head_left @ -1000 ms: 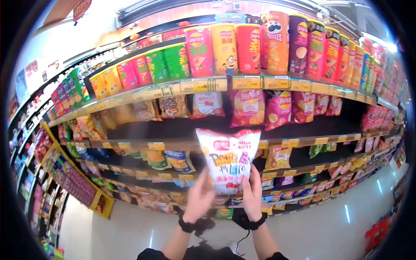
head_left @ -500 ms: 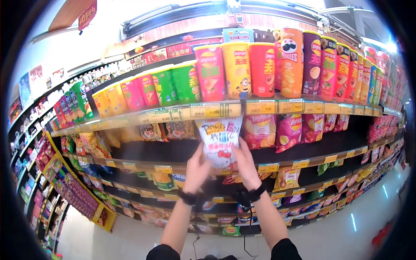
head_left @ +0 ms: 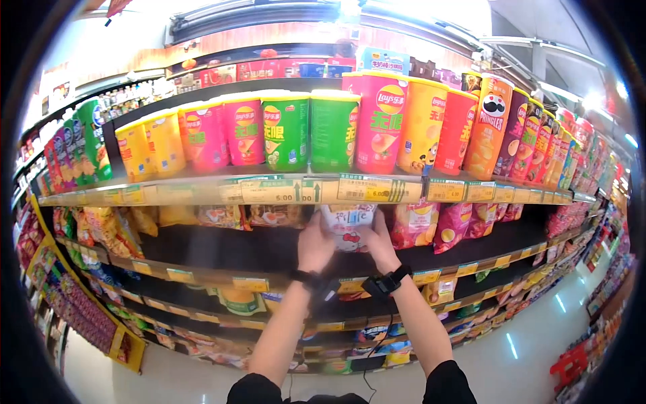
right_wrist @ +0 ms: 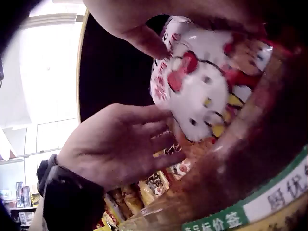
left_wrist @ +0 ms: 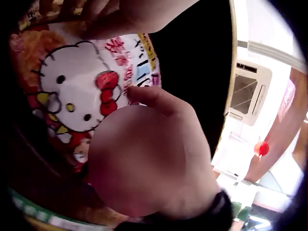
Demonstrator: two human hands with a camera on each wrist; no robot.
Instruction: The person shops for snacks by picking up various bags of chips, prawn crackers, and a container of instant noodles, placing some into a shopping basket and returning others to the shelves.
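A white Hello Kitty snack bag stands upright in the second shelf row, just under the price rail. My left hand lies against the bag's left side. In the left wrist view its thumb rests on the printed front of the bag. The right wrist view shows the left hand with its fingers straight against the bag. My right hand holds the bag's right side, with the thumb curled over the front. The bag's top is hidden behind the rail.
Tall crisp cans line the shelf above a yellow price rail. Pink and red crisp bags sit right of the Hello Kitty bag, other snack bags to its left. Lower shelves hold more packets. The glossy aisle floor runs right.
Both hands have lifted the bag from chest height and pushed it into the second shelf row, under the rail. The head view has shifted left and closer.
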